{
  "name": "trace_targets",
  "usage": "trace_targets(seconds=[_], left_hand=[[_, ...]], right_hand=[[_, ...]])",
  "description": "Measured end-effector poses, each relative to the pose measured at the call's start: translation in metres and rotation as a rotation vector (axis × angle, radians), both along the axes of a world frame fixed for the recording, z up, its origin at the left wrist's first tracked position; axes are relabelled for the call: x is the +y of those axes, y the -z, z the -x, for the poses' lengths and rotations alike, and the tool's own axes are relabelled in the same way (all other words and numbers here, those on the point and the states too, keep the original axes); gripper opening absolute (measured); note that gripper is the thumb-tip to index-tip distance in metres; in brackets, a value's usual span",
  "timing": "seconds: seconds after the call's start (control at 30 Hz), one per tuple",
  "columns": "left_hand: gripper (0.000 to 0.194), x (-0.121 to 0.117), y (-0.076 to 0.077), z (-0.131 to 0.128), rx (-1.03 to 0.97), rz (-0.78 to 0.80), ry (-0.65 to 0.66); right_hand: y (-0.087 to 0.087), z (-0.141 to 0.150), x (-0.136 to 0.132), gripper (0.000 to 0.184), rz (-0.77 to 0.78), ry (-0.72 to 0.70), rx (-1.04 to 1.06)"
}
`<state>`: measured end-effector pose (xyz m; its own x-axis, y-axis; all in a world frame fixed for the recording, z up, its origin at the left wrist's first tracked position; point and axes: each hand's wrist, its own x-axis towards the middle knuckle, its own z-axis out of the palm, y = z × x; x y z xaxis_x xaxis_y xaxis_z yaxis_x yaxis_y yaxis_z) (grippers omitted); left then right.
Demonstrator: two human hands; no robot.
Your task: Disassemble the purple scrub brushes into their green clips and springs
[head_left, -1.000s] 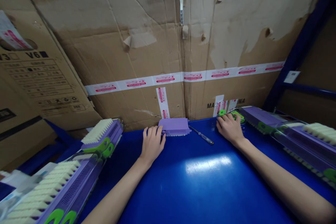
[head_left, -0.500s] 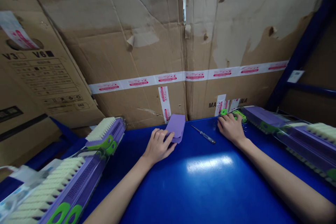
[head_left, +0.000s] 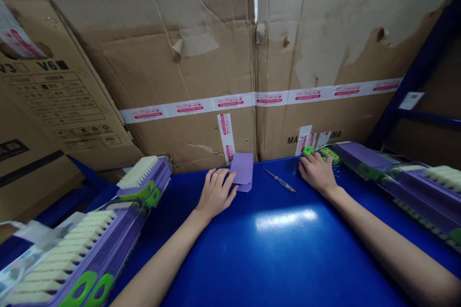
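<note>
My left hand (head_left: 215,194) grips a flat purple plastic plate (head_left: 242,171) by its left edge, at the far side of the blue table (head_left: 273,249). The plate stands tilted with its smooth face toward me. My right hand (head_left: 316,171) rests at the table's back right with its fingers curled over a green plastic piece (head_left: 327,153) at the end of a purple brush assembly (head_left: 363,158). A small screwdriver (head_left: 279,181) lies on the table between my two hands, touching neither.
Rows of purple brush units with cream bristles and green clips lie along the left (head_left: 90,244) and right (head_left: 425,187) sides. Worn cardboard boxes (head_left: 216,57) with printed tape wall off the back. A blue rack post (head_left: 414,76) rises at the right.
My left hand took hold of the purple plate, which lay flat by the boxes, and tipped it up on edge toward itself. My right hand stayed on the green piece.
</note>
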<state>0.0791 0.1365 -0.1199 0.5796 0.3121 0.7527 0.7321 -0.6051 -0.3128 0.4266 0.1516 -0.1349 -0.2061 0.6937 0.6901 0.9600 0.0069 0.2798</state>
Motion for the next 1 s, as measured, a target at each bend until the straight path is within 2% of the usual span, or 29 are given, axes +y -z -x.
trace_targets(seconds=[0.2,0.43,0.63,0.77,1.0], left_hand=[[0.026,-0.0001,-0.0018,-0.0004,-0.016,0.0,-0.003],[0.016,-0.0011,-0.0024,0.0005,-0.021,-0.073,0.118],[0.032,0.0012,-0.0018,-0.0005,0.003,0.023,0.03],[0.043,0.0048,0.0011,0.0005,0.055,0.107,0.017],[0.037,0.0072,0.0058,0.0037,0.019,0.094,0.092]], right_hand=[[-0.0008,0.0005,-0.0002,0.026,0.019,-0.013,0.014],[-0.0002,-0.0003,0.0005,0.027,0.034,-0.013,0.011],[0.0002,-0.0006,0.0004,0.027,0.019,-0.035,-0.002],[-0.0005,0.0001,-0.0002,0.025,0.024,-0.055,0.005],[-0.0003,-0.0004,0.0001,0.024,0.039,-0.072,0.01]])
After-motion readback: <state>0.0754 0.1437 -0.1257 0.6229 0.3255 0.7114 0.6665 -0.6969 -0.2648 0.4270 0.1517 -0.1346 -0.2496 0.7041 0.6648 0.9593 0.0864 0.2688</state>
